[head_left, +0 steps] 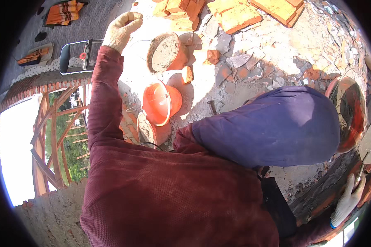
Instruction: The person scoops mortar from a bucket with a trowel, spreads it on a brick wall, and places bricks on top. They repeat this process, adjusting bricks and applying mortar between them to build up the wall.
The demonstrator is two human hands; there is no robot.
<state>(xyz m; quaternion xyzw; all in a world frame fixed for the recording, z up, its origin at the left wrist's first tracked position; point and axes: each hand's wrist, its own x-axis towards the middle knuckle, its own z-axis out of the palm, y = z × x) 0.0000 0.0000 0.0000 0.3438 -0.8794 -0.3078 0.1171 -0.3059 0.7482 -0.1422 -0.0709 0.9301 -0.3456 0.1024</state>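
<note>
My left hand (121, 29), in a cream knit glove, is raised at the upper left with its fingers curled closed. Nothing shows in its grip. Close to it stands an orange bucket (181, 57) of grey mortar, its thin wire handle lying out to the side. At the far right my gloved right hand (347, 202) is closed around the handle of a trowel (370, 142). The trowel's grey blade points away from me, beside a wide red basin (358, 127) with mortar inside. My bent leg in blue trousers partly covers that basin.
An empty-looking orange bucket (156, 103) lies tipped against another mortar-stained bucket (158, 133). Stacked orange bricks (235, 18) sit at the top. Broken tile pieces (239, 61) litter the ground. A metal-framed chair (76, 57) and wooden beams (53, 140) are on the left.
</note>
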